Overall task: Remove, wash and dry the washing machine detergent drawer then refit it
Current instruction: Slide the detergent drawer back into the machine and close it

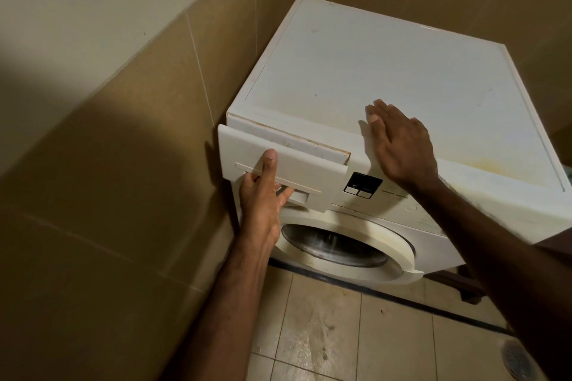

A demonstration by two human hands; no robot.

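Tiled corner here, tan wall tiles (130,139) to the left of the washing machine (387,71) and behind it; pale floor tiles (325,334) below its front, stained and wet-looking; a round metal floor drain (518,360) sits at the lower right of the machine, partly cut off by the frame edge. The machine is white, its flat top bare and yellowed toward the front right edge; the round door (343,246) below the panel is closed, glass dark, and what lies inside the drum cannot be made out.

Now the detergent drawer (278,164); it sits at the machine's top left front, slid out a short way so a strip of its top edge shows; its compartments stay hidden inside the housing, so no contents can be told. The left hand (263,195) holds the drawer front, thumb pressed flat up the face, fingers curled into the recessed handle underneath; those fingertips are out of sight. The right hand (399,145) rests open on the machine's top front edge, just right of the drawer, fingers straight and close together, palm down.

A small black display (362,184) sits right of the drawer; its markings are too small to read; the panel further right is covered by the right forearm.
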